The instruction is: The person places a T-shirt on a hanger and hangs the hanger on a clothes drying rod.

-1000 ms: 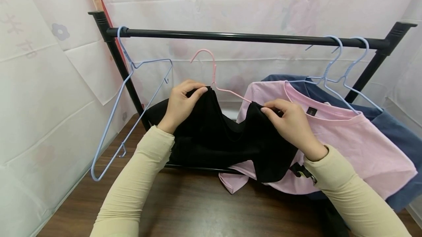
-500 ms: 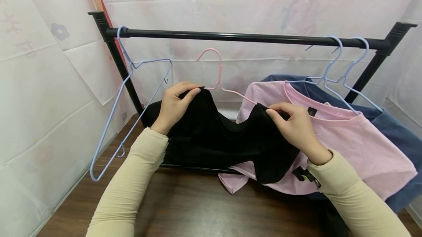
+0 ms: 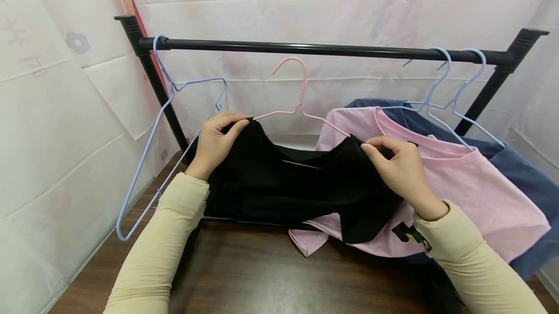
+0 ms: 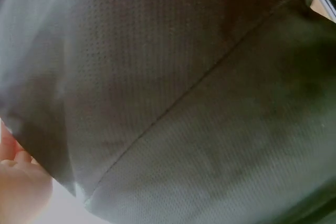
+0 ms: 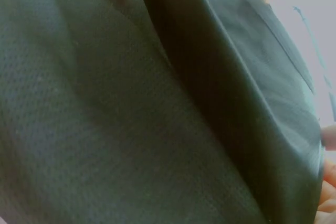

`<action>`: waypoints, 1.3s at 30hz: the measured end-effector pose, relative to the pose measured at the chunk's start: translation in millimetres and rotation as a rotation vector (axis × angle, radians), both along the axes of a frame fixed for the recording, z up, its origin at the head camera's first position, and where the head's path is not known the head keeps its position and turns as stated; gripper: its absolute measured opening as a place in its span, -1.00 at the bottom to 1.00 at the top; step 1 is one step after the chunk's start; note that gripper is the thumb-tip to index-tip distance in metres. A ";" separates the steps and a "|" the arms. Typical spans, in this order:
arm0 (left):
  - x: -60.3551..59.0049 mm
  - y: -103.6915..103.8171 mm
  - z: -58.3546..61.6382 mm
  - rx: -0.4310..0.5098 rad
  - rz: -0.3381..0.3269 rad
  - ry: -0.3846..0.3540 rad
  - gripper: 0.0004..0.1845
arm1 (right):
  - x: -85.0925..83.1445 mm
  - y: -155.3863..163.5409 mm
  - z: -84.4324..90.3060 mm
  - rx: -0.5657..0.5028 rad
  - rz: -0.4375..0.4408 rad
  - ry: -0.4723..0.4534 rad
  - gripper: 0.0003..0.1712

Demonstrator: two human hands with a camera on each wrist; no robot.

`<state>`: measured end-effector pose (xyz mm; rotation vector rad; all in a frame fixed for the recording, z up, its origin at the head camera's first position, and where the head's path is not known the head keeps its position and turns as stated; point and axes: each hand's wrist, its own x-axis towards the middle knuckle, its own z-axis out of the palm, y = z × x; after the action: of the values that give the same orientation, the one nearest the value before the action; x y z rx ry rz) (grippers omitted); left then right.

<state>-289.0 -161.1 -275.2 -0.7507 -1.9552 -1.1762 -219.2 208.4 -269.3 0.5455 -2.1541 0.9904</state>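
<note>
A black shirt (image 3: 279, 183) is spread across a pink hanger (image 3: 302, 100), whose arms run into the neckline on both sides. The hanger's hook stands upright just below the rack's bar. My left hand (image 3: 216, 144) pinches the shirt's left shoulder between thumb and fingers. At the other shoulder, my right hand (image 3: 399, 166) pinches the cloth the same way. Black mesh cloth (image 4: 173, 87) with a diagonal seam fills most of the left wrist view. In the right wrist view, the folded black cloth (image 5: 157, 103) covers most of the frame, with fingertips (image 5: 329, 182) at its right edge.
A black rack bar (image 3: 271, 48) crosses behind the hands. One bare blue hanger (image 3: 153, 144) hangs at its left end. A pink shirt (image 3: 476, 197) and a dark blue garment (image 3: 519, 168) hang at the right on blue hangers. Below lies a brown wooden tabletop (image 3: 262, 275).
My left hand has moved left and slightly down, my right hand slightly right, stretching the neckline wider. The pink hanger has shifted right and up, and its left arm now shows.
</note>
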 end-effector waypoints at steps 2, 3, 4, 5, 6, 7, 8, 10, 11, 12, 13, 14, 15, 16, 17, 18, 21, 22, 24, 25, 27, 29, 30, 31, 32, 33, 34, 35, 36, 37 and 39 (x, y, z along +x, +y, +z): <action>-0.2 -4.2 -1.8 0.004 0.007 0.001 -0.83 | 0.5 0.4 0.4 -0.004 -0.002 -0.006 -0.93; -0.2 -5.8 -2.4 0.003 0.014 0.003 -0.83 | 0.8 0.5 0.5 -0.006 -0.005 -0.010 -0.93; 0.0 -7.1 -2.8 0.002 0.021 0.005 -0.83 | 1.2 0.6 0.8 -0.009 -0.007 -0.017 -0.92; 0.2 -8.1 -3.0 -0.001 0.028 0.006 -0.83 | 1.5 0.6 1.0 -0.012 -0.009 -0.025 -0.92; 0.2 -9.0 -3.1 -0.003 0.034 0.009 -0.83 | 1.7 0.7 1.2 -0.014 -0.012 -0.033 -0.91; 0.7 -9.4 -2.9 -0.004 0.041 0.010 -0.83 | 1.7 0.8 1.4 -0.017 -0.014 -0.041 -0.91; 0.7 -9.8 -2.8 -0.006 0.045 0.012 -0.83 | 1.6 1.0 1.6 -0.020 -0.016 -0.050 -0.90; 0.7 -10.0 -2.5 -0.008 0.052 0.021 -0.83 | 1.3 1.5 1.7 -0.019 -0.019 -0.063 -0.90; 0.7 -9.9 -2.4 -0.009 0.053 0.027 -0.83 | 0.9 2.0 1.7 -0.015 -0.018 -0.068 -0.90; 0.7 -9.6 -2.4 -0.012 0.058 0.035 -0.83 | 0.7 2.9 1.7 -0.010 -0.014 -0.073 -0.91; 0.8 -9.3 -2.5 -0.016 0.063 0.043 -0.83 | 0.5 3.8 2.0 -0.004 -0.007 -0.079 -0.91; 0.3 -9.2 -3.0 -0.018 0.066 0.050 -0.83 | 0.7 5.0 2.3 0.001 0.002 -0.088 -0.92; 0.4 -8.9 -3.2 -0.020 0.071 0.056 -0.83 | 0.7 6.4 2.5 0.007 0.011 -0.096 -0.92; 0.6 -8.7 -3.6 -0.020 0.075 0.060 -0.83 | 0.9 8.0 2.7 0.012 0.018 -0.104 -0.92; 0.7 -8.6 -4.1 -0.020 0.078 0.062 -0.83 | 1.1 9.8 2.9 0.018 0.023 -0.113 -0.93; 0.9 -8.6 -4.6 -0.018 0.080 0.063 -0.83 | 1.4 11.4 3.1 0.023 0.027 -0.123 -0.92; 1.4 -8.5 -5.7 -0.003 0.083 0.064 -0.83 | 1.2 16.1 2.2 0.032 0.024 -0.139 -0.90; 1.5 -8.3 -5.9 0.000 0.082 0.066 -0.83 | 1.1 17.7 1.7 0.035 0.022 -0.142 -0.90; 1.6 -7.6 -6.6 0.003 0.082 0.073 -0.83 | 0.9 20.4 0.3 0.044 0.018 -0.142 -0.89; 1.5 -7.3 -6.6 0.004 0.081 0.076 -0.83 | 1.0 21.9 -0.3 0.048 0.017 -0.140 -0.88; 1.6 -6.7 -6.8 0.003 0.081 0.080 -0.83 | 1.9 24.3 -1.4 0.053 0.021 -0.132 -0.88; 1.6 -6.3 -7.2 0.004 0.081 0.080 -0.84 | 3.1 25.8 -2.6 0.057 0.031 -0.117 -0.88; 1.5 -6.3 -7.5 0.006 0.081 0.080 -0.84 | 3.5 26.3 -3.2 0.059 0.037 -0.105 -0.89; 2.0 -6.1 -7.6 0.008 0.081 0.081 -0.85 | 3.9 26.5 -3.8 0.057 0.044 -0.093 -0.90; 2.2 -5.9 -7.8 0.008 0.084 0.083 -0.85 | 4.1 26.4 -4.4 0.053 0.051 -0.077 -0.91; 2.4 -5.8 -8.2 0.010 0.085 0.084 -0.86 | 4.4 26.3 -5.1 0.050 0.056 -0.058 -0.92; 2.8 -5.7 -8.7 0.010 0.087 0.086 -0.86 | 4.5 26.0 -5.9 0.043 0.062 -0.040 -0.93; 3.4 -5.5 -9.2 0.009 0.091 0.089 -0.86 | 4.8 25.7 -6.6 0.038 0.067 -0.018 -0.92; 3.9 -5.2 -9.7 0.005 0.097 0.091 -0.85 | 5.1 25.4 -7.4 0.033 0.069 0.003 -0.91; 4.8 -4.7 -10.0 0.002 0.106 0.095 -0.85 | 5.7 25.1 -7.9 0.024 0.072 0.021 -0.90; 6.8 -3.7 -10.8 -0.010 0.121 0.099 -0.82 | 6.9 24.4 -8.5 0.011 0.071 0.056 -0.88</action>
<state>-282.2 -164.9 -286.1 -0.6733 -1.8987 -1.0387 -212.4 232.8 -277.8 0.6513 -2.1045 0.9901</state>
